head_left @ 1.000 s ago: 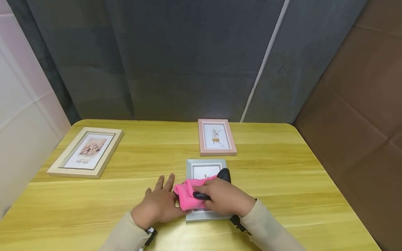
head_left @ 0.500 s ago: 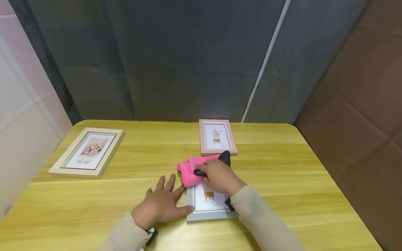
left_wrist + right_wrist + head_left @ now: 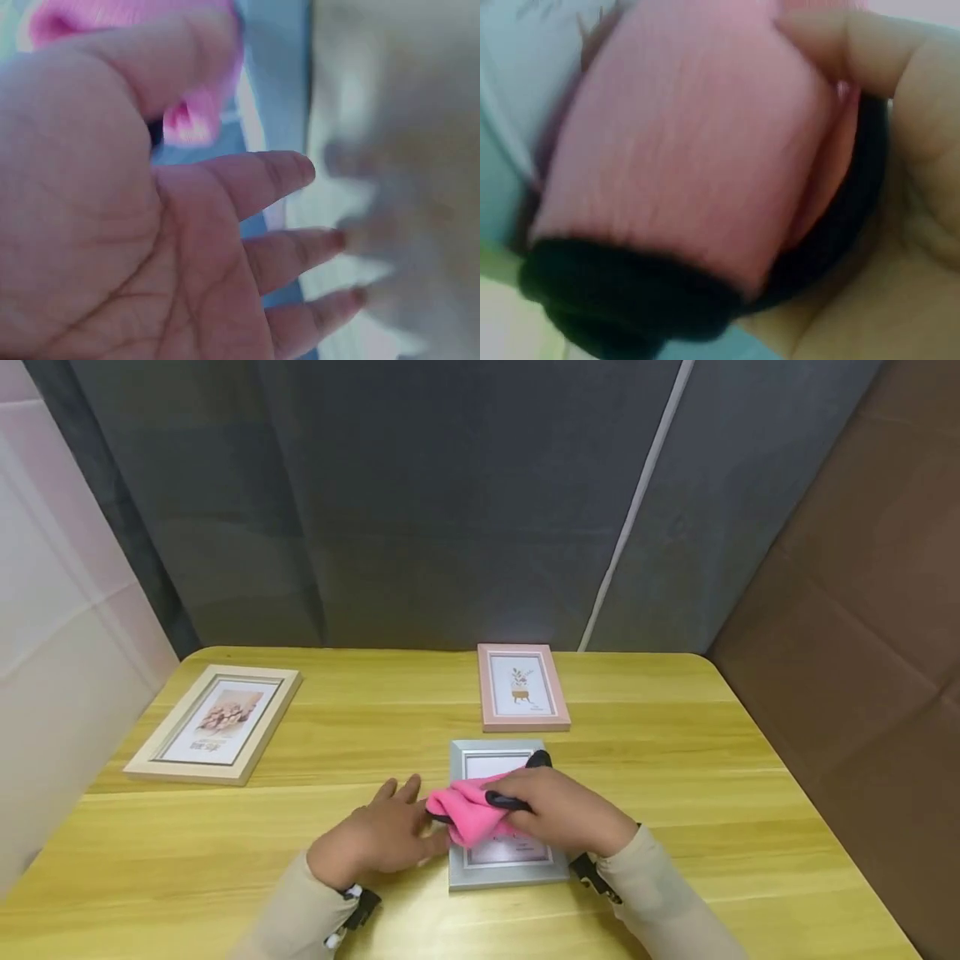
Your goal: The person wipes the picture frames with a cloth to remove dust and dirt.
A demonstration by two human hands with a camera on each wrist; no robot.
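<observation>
My right hand [image 3: 566, 810] grips a bunched pink cloth with black edging [image 3: 468, 814] over a silver-grey photo frame [image 3: 510, 878]. The cloth covers much of the middle of the framed picture. In the right wrist view, fingers curl round the folded pink cloth [image 3: 682, 142] and its black edge. At the left side of the silver-grey frame is my left hand [image 3: 375, 837], its fingers extended. The left wrist view gives the palm of that left hand [image 3: 150, 232] and its straight fingers, with the cloth [image 3: 191, 120] close by the thumb.
Behind the silver-grey frame lies a pink photo frame [image 3: 491, 724] with a plant picture. A cream photo frame [image 3: 247, 760] rests at the left of the wood-grain table [image 3: 675, 760]. A dark curtain [image 3: 450, 510] hangs along the back edge, and a brown one [image 3: 862, 610] at the right.
My right hand slid the cloth up to the frame's far end, then back down to its middle. My left hand's fingers have drawn a little closer together beside the frame.
</observation>
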